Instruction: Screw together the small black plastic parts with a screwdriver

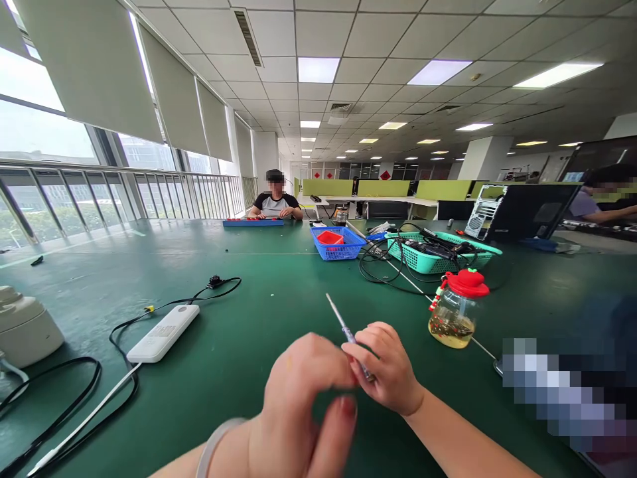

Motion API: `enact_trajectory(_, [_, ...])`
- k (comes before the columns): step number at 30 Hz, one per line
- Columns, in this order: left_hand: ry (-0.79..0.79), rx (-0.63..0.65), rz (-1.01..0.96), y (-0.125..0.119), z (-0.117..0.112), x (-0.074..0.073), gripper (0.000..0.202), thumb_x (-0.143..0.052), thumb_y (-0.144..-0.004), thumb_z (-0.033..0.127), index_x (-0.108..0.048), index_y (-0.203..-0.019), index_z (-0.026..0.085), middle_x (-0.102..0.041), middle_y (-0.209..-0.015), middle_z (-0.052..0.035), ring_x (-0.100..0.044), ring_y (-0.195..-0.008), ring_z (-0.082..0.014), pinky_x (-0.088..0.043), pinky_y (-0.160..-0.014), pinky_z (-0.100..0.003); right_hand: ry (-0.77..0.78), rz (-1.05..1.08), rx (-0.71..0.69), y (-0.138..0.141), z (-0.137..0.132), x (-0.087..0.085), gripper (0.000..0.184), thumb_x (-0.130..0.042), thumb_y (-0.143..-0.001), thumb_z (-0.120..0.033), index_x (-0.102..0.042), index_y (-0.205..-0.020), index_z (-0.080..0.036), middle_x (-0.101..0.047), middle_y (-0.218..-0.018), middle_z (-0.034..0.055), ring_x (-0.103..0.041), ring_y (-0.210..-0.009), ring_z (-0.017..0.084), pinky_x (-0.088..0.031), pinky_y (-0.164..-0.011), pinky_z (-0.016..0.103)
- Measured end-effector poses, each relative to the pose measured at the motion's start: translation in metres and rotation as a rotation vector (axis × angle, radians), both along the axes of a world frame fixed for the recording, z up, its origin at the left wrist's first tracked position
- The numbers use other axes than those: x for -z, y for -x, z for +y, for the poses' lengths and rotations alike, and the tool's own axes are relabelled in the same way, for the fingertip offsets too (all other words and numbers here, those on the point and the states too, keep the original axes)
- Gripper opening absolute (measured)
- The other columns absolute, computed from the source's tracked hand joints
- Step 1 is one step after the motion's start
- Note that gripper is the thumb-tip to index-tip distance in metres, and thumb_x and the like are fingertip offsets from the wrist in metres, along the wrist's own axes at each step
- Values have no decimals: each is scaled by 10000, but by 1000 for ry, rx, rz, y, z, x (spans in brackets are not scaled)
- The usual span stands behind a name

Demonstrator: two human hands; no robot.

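In my right hand (pixel 385 365) is a slim screwdriver (pixel 339 320) with a clear handle, gripped between thumb and fingers. Its thin metal shaft points up and away to the left. Close by on the left is my left hand (pixel 303 398), with a pale band on the wrist. Its fingers are bent, and a gap shows between thumb and index finger. The index fingertip comes up against the right fingers near the handle; whether it touches the screwdriver I cannot tell. Both hands are above the dark green tabletop (pixel 239 372).
Right of my hands stands a glass jar (pixel 452 318) with a red lid. Farther back are a blue basket (pixel 338 249) and a green basket (pixel 423 260) of cables. A white adapter (pixel 163 333) and cords lie left. A person (pixel 276 199) sits across the table.
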State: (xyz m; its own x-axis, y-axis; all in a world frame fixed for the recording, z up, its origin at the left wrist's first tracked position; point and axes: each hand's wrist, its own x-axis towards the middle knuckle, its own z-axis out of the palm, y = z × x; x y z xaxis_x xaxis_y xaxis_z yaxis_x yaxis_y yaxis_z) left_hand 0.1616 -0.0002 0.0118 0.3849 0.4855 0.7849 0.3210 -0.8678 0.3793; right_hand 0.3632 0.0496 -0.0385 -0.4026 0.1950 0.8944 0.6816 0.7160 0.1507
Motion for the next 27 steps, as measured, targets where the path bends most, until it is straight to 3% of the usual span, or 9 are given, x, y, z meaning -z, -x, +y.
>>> enact_trajectory(2, [83, -102, 147, -3, 20, 9, 266, -536, -880, 212, -560, -1141, 263, -668, -1040, -66, -613, -935, -213, -540, -843, -406, -21, 56, 89, -2, 0, -1, 230, -518, -871, -123, -601, -1061, -221, -634, -930, 62, -584, -821, 192, -439, -836, 402])
enact_trajectory(4, [178, -216, 310, -1, 45, 25, 279, -527, -864, 193, -557, -1136, 248, -658, -1084, -63, -591, -1014, -232, -519, -906, -432, -3, 61, 148, -2, 2, 0, 244, -527, -881, -115, -607, -1086, -222, -651, -964, 68, -599, -825, 191, -421, -849, 403])
enact_trajectory(7, [295, -227, 423, 9, 73, 50, 399, -583, -821, 204, -526, -1214, 236, -607, -1251, -73, -528, -1182, -254, -444, -1043, -460, 57, 96, 187, 3, 5, 5, 227, -526, -898, -127, -616, -1082, -227, -673, -965, 55, -612, -819, 185, -395, -871, 398])
enact_trajectory(11, [431, -187, 455, 20, 88, 70, 452, -586, -808, 194, -524, -1251, 258, -598, -1300, -60, -522, -1222, -243, -415, -1079, -435, 151, 139, 169, 9, 7, 9, 170, -510, -905, -139, -614, -1020, -207, -667, -899, 47, -604, -814, 188, -399, -846, 378])
enact_trajectory(17, [470, -175, 416, 21, 93, 74, 369, -526, -828, 140, -586, -1168, 272, -639, -1177, -32, -579, -1095, -204, -457, -1008, -373, 235, 4, -51, 16, -5, 8, 128, -488, -882, -145, -582, -946, -205, -639, -796, 21, -559, -730, 166, -406, -835, 375])
enact_trajectory(27, [518, -253, 440, 19, 92, 74, 425, -594, -799, 246, -567, -1222, 276, -614, -1039, -47, -584, -1005, -234, -481, -924, -399, 275, -58, -101, 23, -14, 12, 51, -487, -891, -184, -522, -861, -205, -584, -663, -23, -489, -599, 131, -383, -851, 388])
